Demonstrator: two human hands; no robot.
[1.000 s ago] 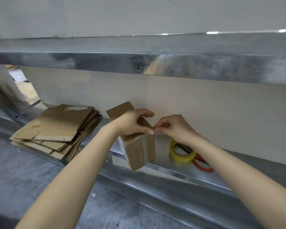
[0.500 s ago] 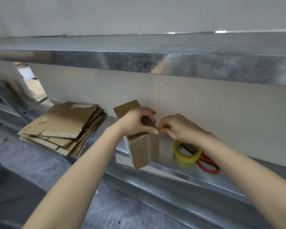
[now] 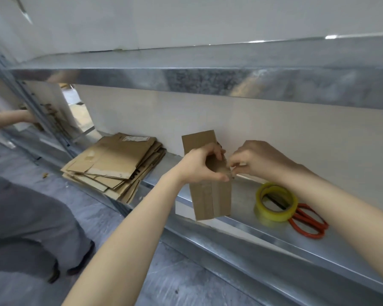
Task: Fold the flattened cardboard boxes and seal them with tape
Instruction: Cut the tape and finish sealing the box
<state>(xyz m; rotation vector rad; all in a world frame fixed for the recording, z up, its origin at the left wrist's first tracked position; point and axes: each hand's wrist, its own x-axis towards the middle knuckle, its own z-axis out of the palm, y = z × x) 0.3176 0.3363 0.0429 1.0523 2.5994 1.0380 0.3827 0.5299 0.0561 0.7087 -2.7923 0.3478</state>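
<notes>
A small folded cardboard box (image 3: 211,198) stands upright on the metal shelf (image 3: 243,195), one flap sticking up behind it. My left hand (image 3: 202,165) grips the box's top, thumb along the front edge. My right hand (image 3: 258,161) pinches something small, apparently a tape end, at the box's top right corner, fingertips against my left thumb. A yellowish roll of clear tape (image 3: 275,202) lies on the shelf to the right of the box. A stack of flattened cardboard boxes (image 3: 115,164) lies on the shelf to the left.
Red-handled scissors (image 3: 307,223) lie behind and to the right of the tape roll. A metal upper shelf (image 3: 208,78) overhangs the work area. At the left another person (image 3: 27,221) in grey trousers stands on the grey floor, an arm reaching to the shelf frame.
The view has swung left and down, bringing another person into sight at the left. My hands stay on the box's top corner, and the box now stands more upright.
</notes>
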